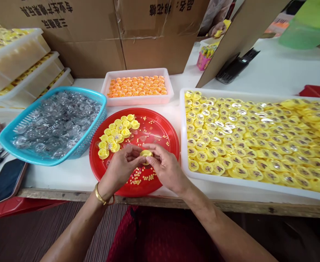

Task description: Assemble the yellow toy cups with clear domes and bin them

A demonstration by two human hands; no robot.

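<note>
Over the red round tray, my left hand and my right hand meet around one small yellow plastic cup-shaped piece. Fingers and thumbs of both hands pinch it from either side. Several similar yellow pieces lie grouped at the tray's upper left. Tiny pale yellow discs are scattered on the tray below my hands and along its right side. My fingertips partly cover the held piece, so its inside is hard to make out.
A blue basket of clear plastic domes stands left, near stacked white bins and a phone. Behind sits a white tray of orange pieces. A large white tray of yellow pieces fills the right. Cardboard walls the back; another person's hand shows beyond.
</note>
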